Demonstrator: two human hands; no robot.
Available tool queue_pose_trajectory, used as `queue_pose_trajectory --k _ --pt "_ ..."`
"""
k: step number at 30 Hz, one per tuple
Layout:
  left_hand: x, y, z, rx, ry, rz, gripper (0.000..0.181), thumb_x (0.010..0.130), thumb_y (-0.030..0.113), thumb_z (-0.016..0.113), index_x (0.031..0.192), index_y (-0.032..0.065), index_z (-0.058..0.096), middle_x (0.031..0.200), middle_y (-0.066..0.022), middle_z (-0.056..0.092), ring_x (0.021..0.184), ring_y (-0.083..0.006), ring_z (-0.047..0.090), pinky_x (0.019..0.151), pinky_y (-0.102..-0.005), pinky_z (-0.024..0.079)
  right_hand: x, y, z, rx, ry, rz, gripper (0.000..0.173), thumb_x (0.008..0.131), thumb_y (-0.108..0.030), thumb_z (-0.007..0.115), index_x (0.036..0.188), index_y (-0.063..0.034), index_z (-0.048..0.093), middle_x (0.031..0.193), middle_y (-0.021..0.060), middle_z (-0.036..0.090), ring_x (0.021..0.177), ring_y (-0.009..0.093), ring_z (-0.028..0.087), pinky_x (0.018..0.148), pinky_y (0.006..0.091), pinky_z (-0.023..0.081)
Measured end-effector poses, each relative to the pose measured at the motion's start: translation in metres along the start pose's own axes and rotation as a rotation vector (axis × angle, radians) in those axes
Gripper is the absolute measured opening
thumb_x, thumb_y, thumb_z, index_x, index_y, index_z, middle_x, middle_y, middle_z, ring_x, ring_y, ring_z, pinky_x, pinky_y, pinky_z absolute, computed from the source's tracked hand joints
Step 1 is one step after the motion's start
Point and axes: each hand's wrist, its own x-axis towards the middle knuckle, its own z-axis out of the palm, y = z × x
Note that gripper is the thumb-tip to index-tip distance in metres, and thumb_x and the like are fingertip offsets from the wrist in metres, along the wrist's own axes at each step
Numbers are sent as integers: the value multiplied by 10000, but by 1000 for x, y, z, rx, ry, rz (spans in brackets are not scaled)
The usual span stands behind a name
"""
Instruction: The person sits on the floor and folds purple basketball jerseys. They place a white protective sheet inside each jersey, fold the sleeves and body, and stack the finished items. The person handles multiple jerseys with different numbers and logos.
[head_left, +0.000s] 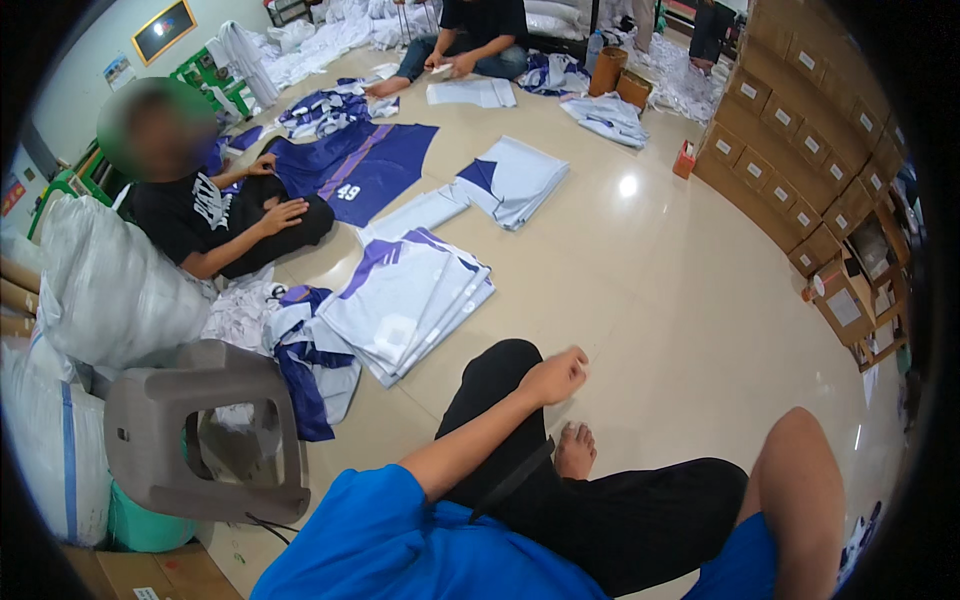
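My left hand (559, 375) hovers above my black-trousered knee (502, 375), near my bare foot (576, 450). Its fingers look loosely curled and slightly blurred, so whether anything small is between them is unclear. Only the bent right arm (799, 502) shows at the lower right; the hand itself is out of view. Ahead and left of my knee lies a fanned stack of white and purple fabric panels (409, 300). Beside that stack is a crumpled heap of purple and white cloth (307, 375).
A grey plastic stool (161, 435) and wrapped bales (112, 285) stand left. A seated co-worker (217, 217) is beside a purple panel (367, 165). Folded white panels (525, 180) lie farther ahead. Another person (480, 45) sits at the back. Cardboard boxes (780, 150) line the right.
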Motion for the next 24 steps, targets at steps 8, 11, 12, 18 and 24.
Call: queue_pose_trajectory --k 8,11,12,18,24 --pt "6 -24 17 374 -435 41 445 917 339 690 1270 79 616 1056 -154 736 1021 -351 702 876 -468 548 2 -14 -15 65 -1 5 404 1056 -269 423 1383 -54 523 1450 224 520 1344 424 492 1031 573 451" --pt "11 -37 16 298 -366 18 467 916 351 694 1279 68 611 1097 -171 727 1050 -355 693 894 -468 544 3 -15 -18 67 3 -1 404 1052 -265 430 1386 -56 519 1449 226 518 1340 431 491 1027 576 449" --pt "19 -34 14 285 -395 -10 470 919 356 695 1278 65 609 1108 -174 724 1060 -357 689 899 -468 543 6 -12 -19 65 4 -1 404 1051 -264 433 1387 -57 518 1449 227 517 1339 433 490 1025 577 449" --pt "23 -27 17 321 -452 -42 469 929 368 683 1289 82 593 1143 -181 709 1088 -379 674 920 -476 535 10 -12 -24 64 -6 -11 405 1044 -257 448 1394 -62 510 1448 231 513 1332 447 487 1016 584 445" --pt "21 -34 21 304 -454 -56 473 925 378 688 1277 78 591 1146 -194 702 1097 -383 667 930 -477 528 10 -11 -17 80 6 -25 408 1037 -249 462 1400 -67 502 1446 236 509 1324 461 484 1006 591 441"
